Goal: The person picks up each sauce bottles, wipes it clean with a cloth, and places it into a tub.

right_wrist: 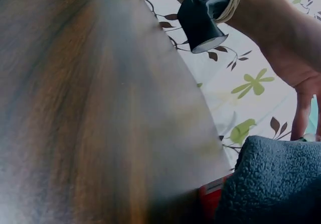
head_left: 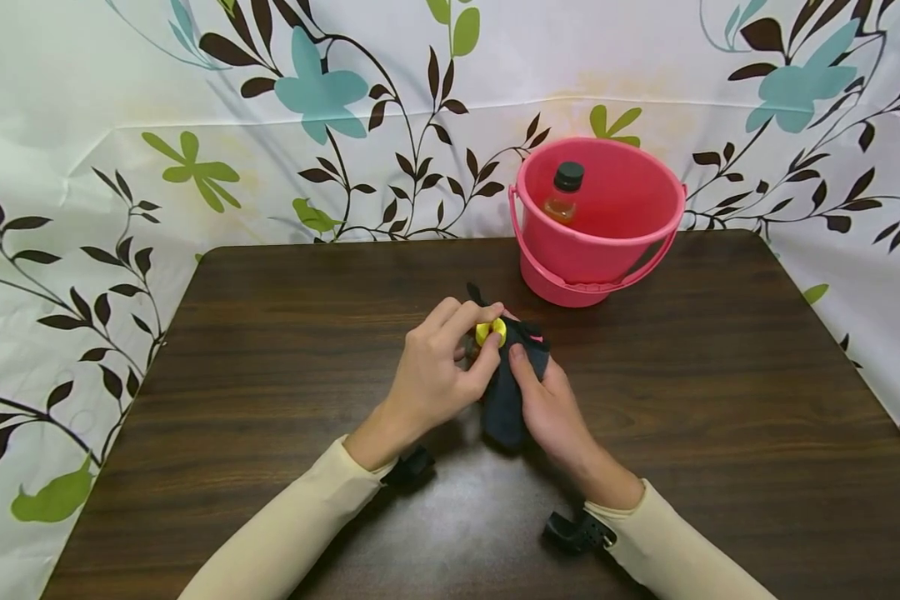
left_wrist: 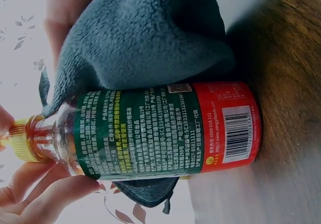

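In the middle of the frame, the right hand's fingers gripped a dark grey fuzzy cloth against a round bottle with a green and red label. The left hand pinched its ridged yellow cap. The bottle was probably stiff, smooth and a bit heavy, best held round its belly; the cloth looked soft and light. Farther, upper right, a pink bucket stood on the brown wooden desk.
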{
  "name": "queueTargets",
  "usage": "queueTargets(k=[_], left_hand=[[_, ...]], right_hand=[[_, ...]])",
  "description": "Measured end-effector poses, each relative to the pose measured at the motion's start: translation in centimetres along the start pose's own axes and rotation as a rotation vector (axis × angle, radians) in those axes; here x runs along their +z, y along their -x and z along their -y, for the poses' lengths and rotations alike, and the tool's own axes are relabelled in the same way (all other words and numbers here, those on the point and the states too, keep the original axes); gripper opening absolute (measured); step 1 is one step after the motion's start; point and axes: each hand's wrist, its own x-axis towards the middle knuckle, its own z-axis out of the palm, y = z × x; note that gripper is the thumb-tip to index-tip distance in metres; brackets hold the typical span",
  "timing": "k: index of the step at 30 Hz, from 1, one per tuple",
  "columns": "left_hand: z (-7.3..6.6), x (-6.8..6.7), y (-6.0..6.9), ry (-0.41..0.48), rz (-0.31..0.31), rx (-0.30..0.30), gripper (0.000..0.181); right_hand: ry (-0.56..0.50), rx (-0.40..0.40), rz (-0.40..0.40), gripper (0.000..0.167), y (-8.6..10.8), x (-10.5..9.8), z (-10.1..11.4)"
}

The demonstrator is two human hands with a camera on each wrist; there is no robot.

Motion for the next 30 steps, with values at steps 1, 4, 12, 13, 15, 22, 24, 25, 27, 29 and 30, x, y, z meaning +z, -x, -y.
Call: queueTargets(k=[1, 4, 12, 13, 15, 22, 24, 25, 27, 29, 30], left_hand=[[0.0, 0.0, 0.0, -0.002, 0.002, -0.003, 0.027], [0.1, 0.0, 0.1, -0.006, 0.006, -0.008, 0.027], [0.0, 0.0, 0.0, -0.019, 0.003, 0.007, 0.025], [0.0, 0.1, 0.0, -0.020, 0.002, 0.008, 0.024], [0.0, 0.1, 0.0, -0.021, -0.002, 0.009, 0.024], [0.0, 0.2, 0.1, -0.026, -0.007, 0.008, 0.023], [0.0, 0.2, 0.1, -0.028, -0.006, 0.007, 0.023], [0.0, 0.2, 0.0, -0.028, -0.004, 0.006, 0.023], [-0.1, 0.2, 0.0, -0.029, -0.002, 0.005, 0.023], [-0.1, 0.2, 0.0, -0.029, -0.002, 0.004, 0.023], [-0.1, 0.2, 0.0, -0.030, -0.003, 0.003, 0.024]], right_hand=[[-0.004, -0.003, 0.005, 0.049, 0.0, -0.1, -0.1], [-0.012, -0.004, 0.015, 0.049, -0.1, -0.3, -0.6], [0.035, 0.043, -0.032, 0.045, -0.3, -0.8, -1.7], [0.051, 0.042, -0.032, 0.045, -0.3, -0.9, -1.8], [0.090, 0.039, -0.036, 0.044, -0.4, -1.0, -2.0], [0.259, 0.019, -0.031, 0.044, -1.1, -1.7, -2.4], [0.304, 0.004, -0.018, 0.046, -1.4, -1.8, -2.4], [0.323, -0.003, -0.011, 0.047, -1.5, -1.9, -2.4], [0.364, -0.014, -0.001, 0.049, -1.7, -2.0, -2.4], [0.413, -0.015, -0.011, 0.048, -1.8, -2.0, -2.3], [0.438, -0.019, -0.020, 0.047, -1.7, -1.9, -2.3]])
